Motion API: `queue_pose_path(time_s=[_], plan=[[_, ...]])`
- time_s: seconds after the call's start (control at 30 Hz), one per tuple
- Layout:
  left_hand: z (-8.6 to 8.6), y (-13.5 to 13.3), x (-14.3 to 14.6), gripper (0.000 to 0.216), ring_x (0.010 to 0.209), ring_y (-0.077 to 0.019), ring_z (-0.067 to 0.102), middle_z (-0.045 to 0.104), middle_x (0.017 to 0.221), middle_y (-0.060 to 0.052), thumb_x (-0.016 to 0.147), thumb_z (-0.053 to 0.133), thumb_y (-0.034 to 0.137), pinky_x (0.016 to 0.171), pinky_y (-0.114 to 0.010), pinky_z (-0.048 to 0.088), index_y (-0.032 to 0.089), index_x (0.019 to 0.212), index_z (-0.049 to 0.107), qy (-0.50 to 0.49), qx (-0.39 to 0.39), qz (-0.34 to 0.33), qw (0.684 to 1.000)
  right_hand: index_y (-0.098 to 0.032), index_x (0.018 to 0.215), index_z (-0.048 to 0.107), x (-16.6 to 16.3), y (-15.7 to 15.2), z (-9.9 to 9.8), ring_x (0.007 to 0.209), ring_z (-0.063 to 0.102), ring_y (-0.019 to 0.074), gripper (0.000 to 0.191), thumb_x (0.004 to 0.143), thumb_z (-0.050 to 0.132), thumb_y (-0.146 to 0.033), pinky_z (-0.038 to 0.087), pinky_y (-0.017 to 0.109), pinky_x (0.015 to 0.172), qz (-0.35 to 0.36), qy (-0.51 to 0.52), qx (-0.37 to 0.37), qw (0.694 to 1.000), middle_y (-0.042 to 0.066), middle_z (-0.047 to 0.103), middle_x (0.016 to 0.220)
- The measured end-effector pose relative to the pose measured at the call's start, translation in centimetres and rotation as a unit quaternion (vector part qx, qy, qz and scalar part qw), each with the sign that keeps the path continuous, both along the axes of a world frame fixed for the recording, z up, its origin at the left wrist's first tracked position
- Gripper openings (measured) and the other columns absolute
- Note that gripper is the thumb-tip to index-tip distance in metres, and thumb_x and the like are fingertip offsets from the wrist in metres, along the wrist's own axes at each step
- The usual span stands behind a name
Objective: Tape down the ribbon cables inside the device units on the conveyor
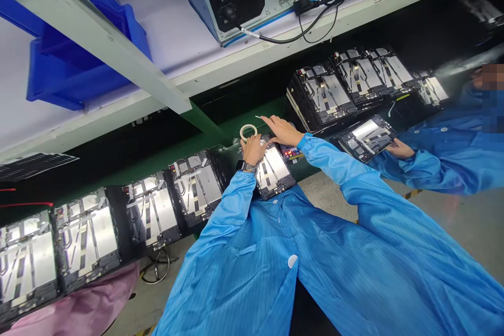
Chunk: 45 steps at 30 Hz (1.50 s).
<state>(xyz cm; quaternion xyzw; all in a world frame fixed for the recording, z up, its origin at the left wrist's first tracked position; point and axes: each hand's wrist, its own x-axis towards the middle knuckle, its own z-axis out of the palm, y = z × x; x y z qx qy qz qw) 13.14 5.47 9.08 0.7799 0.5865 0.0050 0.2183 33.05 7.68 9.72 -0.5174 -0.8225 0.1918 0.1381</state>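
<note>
An opened tablet-like device [271,170] lies in front of me, its silvery inner plate and dark strips facing up. My left hand [254,151], with a watch on the wrist, is over its upper left part. The fingers of that hand are closed at the lower edge of a cream roll of tape [242,132]. To the right, my right hand [282,131] reaches across the device's top edge. A short white strip of tape [259,117] sticks out at its fingertips. Its thumb points toward my left hand.
More opened devices [151,210] stand in a row at left; stacks of them [323,94] are at right. A small unit with red digits [290,153] sits beside my device. A co-worker's hand [400,149] holds another device [368,139]. A shelf [220,68] overhangs the bench.
</note>
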Motion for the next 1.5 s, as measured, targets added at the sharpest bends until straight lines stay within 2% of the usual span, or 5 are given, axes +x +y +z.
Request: queue_pose_path(time_s=[0.17,0.37,0.63,0.97,1.5], plan=[[-0.1,-0.3,0.1,0.053,0.141,-0.0367,0.053,0.063,0.147,-0.017,0.104,0.049,0.046,0.128,-0.061,0.019,0.023,0.151,0.055,-0.006,-0.002,0.01,1.0,-0.017,0.164,0.027,1.4,0.8,-0.4,0.09,0.069,0.0207,0.084,0.09,0.066,-0.009,0.056,0.032,0.085,-0.084,0.136,-0.102,0.982,0.006,0.071,0.107],[-0.3,-0.1,-0.2,0.053,0.142,-0.0362,0.052,0.063,0.149,-0.015,0.103,0.051,0.049,0.127,-0.06,0.022,0.026,0.15,0.055,-0.01,-0.016,0.02,1.0,-0.016,0.163,0.028,0.1,1.2,0.2,0.076,0.067,0.0177,0.091,0.083,0.067,-0.002,0.049,0.023,0.069,0.011,0.067,-0.234,0.97,0.0,0.074,0.087],[-0.2,0.2,-0.4,0.05,0.139,-0.0355,0.054,0.065,0.147,-0.013,0.102,0.053,0.05,0.126,-0.059,0.023,0.027,0.146,0.059,-0.025,-0.024,0.028,0.999,-0.015,0.165,0.024,-2.8,2.3,2.7,0.079,0.073,0.0245,0.089,0.087,0.067,-0.005,0.047,0.027,0.065,0.054,-0.086,-0.252,0.962,0.01,0.077,0.097],[-0.2,0.3,-0.5,0.049,0.14,-0.0345,0.054,0.065,0.148,-0.012,0.102,0.054,0.051,0.125,-0.057,0.024,0.027,0.145,0.06,-0.023,-0.03,0.033,0.999,-0.015,0.161,0.029,-3.1,2.5,3.9,0.083,0.075,0.025,0.086,0.086,0.069,-0.006,0.047,0.027,0.068,0.083,-0.119,-0.24,0.96,0.011,0.078,0.101],[0.2,0.2,-0.5,0.048,0.14,-0.0342,0.054,0.065,0.148,-0.012,0.103,0.053,0.05,0.124,-0.055,0.025,0.026,0.143,0.062,-0.03,-0.028,0.031,0.999,-0.013,0.166,0.025,-3.6,2.3,1.8,0.083,0.076,0.0288,0.098,0.084,0.079,-0.01,0.05,0.031,0.072,0.074,-0.112,-0.213,0.968,0.011,0.079,0.093]])
